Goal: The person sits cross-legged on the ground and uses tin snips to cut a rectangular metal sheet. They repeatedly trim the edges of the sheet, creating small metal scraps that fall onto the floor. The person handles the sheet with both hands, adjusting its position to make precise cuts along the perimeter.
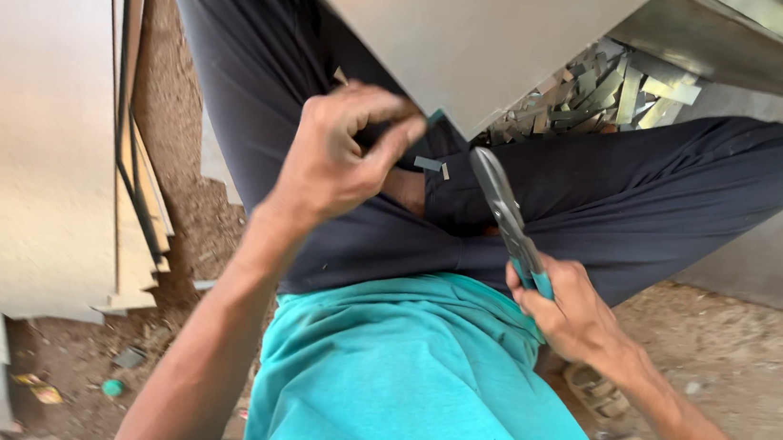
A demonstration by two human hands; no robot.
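I sit cross-legged in dark trousers and a teal shirt. My right hand (574, 314) grips the teal handles of metal snips (505, 212), whose grey blades point up toward a large pale sheet (467, 26) resting over my lap. My left hand (345, 153) is raised above my left thigh with its fingers curled; it seems to pinch the sheet's lower corner, but the contact is blurred. A small cut strip (428, 164) lies on my trousers between the two hands.
A pile of cut metal strips (595, 91) lies beyond my right knee under a metal ledge. Stacked boards (28, 118) stand on the left. Sandals (600, 393) rest on the dirt floor near my right arm.
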